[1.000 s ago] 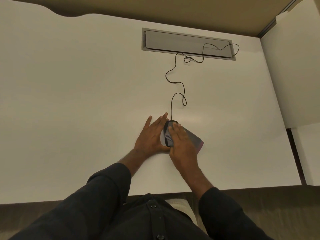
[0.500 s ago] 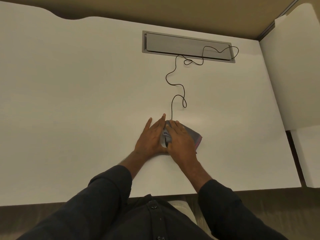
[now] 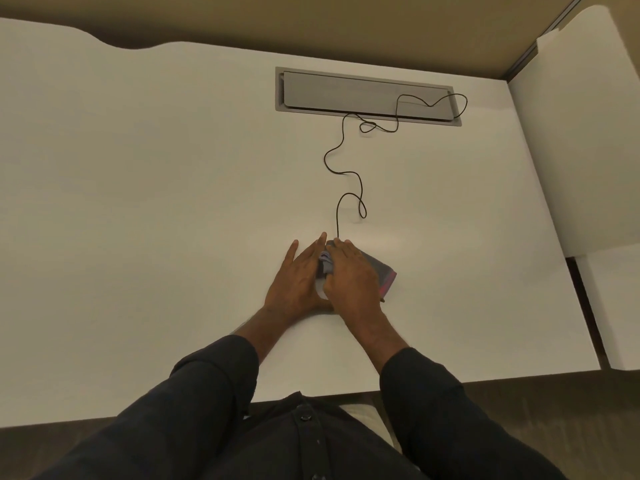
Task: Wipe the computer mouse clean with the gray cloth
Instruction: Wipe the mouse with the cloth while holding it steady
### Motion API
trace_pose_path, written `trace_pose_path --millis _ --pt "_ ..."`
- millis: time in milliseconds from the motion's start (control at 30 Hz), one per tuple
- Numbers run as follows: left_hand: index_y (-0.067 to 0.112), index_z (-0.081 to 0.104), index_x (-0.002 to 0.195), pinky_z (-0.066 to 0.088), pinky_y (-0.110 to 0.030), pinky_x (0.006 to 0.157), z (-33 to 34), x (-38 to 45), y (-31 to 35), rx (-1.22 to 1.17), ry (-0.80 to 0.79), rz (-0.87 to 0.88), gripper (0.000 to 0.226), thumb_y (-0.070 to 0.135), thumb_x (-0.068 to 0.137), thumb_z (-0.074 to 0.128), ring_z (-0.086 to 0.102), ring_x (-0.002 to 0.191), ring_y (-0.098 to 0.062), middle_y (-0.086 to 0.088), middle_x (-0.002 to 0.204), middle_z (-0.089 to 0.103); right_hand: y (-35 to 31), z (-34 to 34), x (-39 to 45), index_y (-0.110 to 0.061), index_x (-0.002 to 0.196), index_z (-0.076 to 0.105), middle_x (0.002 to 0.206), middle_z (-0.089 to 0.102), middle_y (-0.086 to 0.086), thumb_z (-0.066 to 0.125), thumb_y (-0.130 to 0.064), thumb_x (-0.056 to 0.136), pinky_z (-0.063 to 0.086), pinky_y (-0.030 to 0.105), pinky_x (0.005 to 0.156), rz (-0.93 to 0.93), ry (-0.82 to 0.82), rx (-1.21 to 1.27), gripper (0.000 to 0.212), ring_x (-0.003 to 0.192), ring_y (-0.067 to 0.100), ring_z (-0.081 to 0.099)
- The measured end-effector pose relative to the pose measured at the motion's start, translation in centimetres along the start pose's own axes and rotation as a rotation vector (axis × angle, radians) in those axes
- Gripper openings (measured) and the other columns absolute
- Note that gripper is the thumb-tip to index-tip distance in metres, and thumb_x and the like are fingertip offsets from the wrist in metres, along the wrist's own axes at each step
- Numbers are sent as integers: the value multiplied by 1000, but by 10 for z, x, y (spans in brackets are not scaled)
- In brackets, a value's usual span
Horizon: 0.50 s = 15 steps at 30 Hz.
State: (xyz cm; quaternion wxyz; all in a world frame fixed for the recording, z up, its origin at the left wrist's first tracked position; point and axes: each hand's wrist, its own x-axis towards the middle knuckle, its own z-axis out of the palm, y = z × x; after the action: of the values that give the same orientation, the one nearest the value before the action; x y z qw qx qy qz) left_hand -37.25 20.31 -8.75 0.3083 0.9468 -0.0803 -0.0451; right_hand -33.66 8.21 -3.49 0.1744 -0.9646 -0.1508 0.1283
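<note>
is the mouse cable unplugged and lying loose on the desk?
No: the cable snakes from under the hands up into the gray cable tray at the desk's far edge.

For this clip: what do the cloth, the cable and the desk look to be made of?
Cloth: soft woven fabric, gray with a reddish edge; it bunches in folds between the hands. Cable: thin, dark and flexible, probably rubber or plastic sheathed, since it lies in loose loops. Desk: smooth white matte top, likely laminate; no grain shows.
</note>
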Motion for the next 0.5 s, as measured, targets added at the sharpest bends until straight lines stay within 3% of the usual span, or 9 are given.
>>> trace_pose_path --millis 67,133,200,267,433,500 --pt "17 26 156 12 -53 124 0 0 1 -13 49 15 122 90 63 56 28 149 -15 -6 162 28 2 -4 5 -12 133 52 135 56 7 55 -20 90 35 28 104 36 49 60 44 127 22 48" --pt "16 21 157 12 -52 124 -1 -1 1 0 35 -3 128 93 61 55 28 149 -14 -5 163 26 5 -10 7 -15 120 62 114 67 3 56 -22 90 40 22 84 95 148 124 32 106 21 61" --pt "15 19 157 9 -49 124 0 -1 -1 6 19 -28 131 93 59 59 27 149 -12 -2 164 24 9 -13 5 -17 102 67 92 71 0 58 -18 85 38 22 71 128 261 106 20 85 20 65" --pt "14 21 156 8 -48 124 1 -1 -3 14 8 -36 132 92 58 62 26 149 -11 -1 165 23 14 -15 0 -17 93 67 79 69 -1 60 -12 77 41 25 68 109 310 48 18 74 19 64" --pt "15 13 158 6 -48 125 1 -2 -3 2 -3 -39 134 93 59 59 21 151 -14 -1 164 24 26 -7 -18 -9 113 64 93 71 5 58 -16 76 56 37 79 38 308 144 39 82 22 67" --pt "15 11 158 6 -49 125 0 -2 -2 -3 -2 -34 134 93 59 59 22 151 -15 -2 163 27 30 -2 -24 -6 125 59 107 70 8 59 -12 79 56 39 85 27 295 190 46 94 23 67"
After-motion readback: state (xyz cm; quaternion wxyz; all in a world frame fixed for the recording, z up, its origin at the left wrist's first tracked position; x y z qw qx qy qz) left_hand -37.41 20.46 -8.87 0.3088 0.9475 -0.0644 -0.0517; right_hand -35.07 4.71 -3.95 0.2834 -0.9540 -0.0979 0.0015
